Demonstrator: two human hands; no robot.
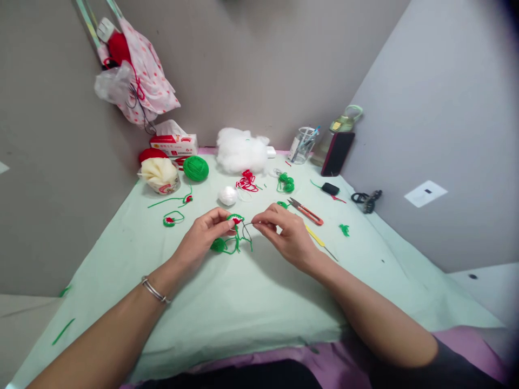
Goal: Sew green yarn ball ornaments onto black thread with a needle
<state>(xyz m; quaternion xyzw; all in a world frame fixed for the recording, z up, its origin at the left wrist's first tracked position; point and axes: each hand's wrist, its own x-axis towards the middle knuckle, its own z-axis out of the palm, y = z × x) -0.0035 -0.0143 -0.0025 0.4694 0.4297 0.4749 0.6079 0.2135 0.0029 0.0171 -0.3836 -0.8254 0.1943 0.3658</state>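
The left grip is pinching crochet, partly covering it; the right grip is pinching dark thread, hiding its held bit.

The one view comes from a camera on the person's head, above the near side of the table, facing forward and down toward the back wall at 12 o'clock. It sits within arm's reach of the work: forearms enter from 8 and 4 o'clock, bringing the left hand and right hand near the centre. Its wide field takes in side walls at 9 and 3 o'clock, darkening around 2
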